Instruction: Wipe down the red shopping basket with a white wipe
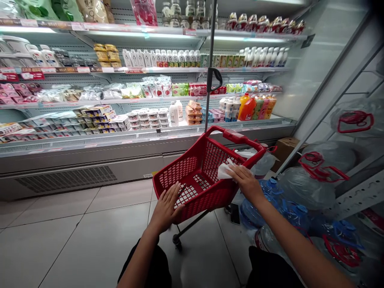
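Observation:
A red plastic shopping cart (196, 202) stands on the tiled floor in front of a refrigerated display. My left hand (167, 206) rests on the cart's near left rim, its fingers stretched out and no object in it. On the near right rim, close to the handle, my right hand (244, 180) presses a crumpled white cloth or tissue (224, 171) against the cart. The cart's basket holds no goods that I can make out.
Behind the cart runs the open fridge (135, 156) with shelves of dairy and drinks. Large water bottles (271, 188) crowd the right side, near a cardboard box (285, 151). A dark flat object (235, 214) lies by the cart's wheels.

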`<control>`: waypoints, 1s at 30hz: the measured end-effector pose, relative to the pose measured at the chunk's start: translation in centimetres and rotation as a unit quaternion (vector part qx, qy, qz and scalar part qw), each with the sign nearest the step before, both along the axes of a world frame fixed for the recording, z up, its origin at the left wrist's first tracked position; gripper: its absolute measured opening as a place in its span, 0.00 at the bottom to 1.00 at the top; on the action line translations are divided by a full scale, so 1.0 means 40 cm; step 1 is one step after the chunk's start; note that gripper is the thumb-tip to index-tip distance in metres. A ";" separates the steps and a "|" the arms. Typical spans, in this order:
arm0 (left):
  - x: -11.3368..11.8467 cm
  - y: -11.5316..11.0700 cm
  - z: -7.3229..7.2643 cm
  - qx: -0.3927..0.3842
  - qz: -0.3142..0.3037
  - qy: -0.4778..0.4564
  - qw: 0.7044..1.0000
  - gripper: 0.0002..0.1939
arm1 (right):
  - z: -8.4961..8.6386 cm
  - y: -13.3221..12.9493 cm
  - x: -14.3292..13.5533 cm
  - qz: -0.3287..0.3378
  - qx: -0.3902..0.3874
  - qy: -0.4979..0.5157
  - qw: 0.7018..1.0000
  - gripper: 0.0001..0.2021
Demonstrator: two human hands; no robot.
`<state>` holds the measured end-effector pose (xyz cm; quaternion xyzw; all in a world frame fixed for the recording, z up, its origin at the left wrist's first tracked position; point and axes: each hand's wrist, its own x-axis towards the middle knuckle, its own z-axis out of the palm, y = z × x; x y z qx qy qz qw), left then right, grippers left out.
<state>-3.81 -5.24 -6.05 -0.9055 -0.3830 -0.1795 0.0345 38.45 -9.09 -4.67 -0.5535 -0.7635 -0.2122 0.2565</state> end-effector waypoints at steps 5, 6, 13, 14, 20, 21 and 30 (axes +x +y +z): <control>0.044 0.014 0.018 -0.022 0.035 -0.043 0.998 0.43 | -0.043 0.008 -0.141 0.027 -0.001 0.026 0.999 0.32; 0.069 0.014 0.021 -0.019 0.035 -0.051 0.998 0.43 | -0.057 0.006 -0.195 0.045 -0.008 0.024 0.999 0.32; 0.157 0.021 0.017 0.014 0.044 -0.034 0.998 0.42 | -0.067 -0.001 -0.331 0.125 -0.015 -0.038 0.991 0.32; 0.148 0.023 0.016 0.019 0.052 -0.033 0.998 0.42 | -0.053 0.000 -0.295 0.121 -0.012 -0.048 0.991 0.34; 0.102 0.033 0.025 0.024 0.058 -0.035 0.997 0.41 | 0.035 -0.012 -0.037 -0.012 0.028 -0.035 0.999 0.37; 0.104 0.033 0.025 0.025 0.057 -0.035 0.997 0.41 | 0.041 -0.015 -0.026 -0.032 0.035 -0.022 0.999 0.37; 0.126 0.022 0.015 0.035 0.062 -0.045 0.996 0.41 | -0.043 -0.018 -0.254 0.050 0.003 -0.026 0.998 0.37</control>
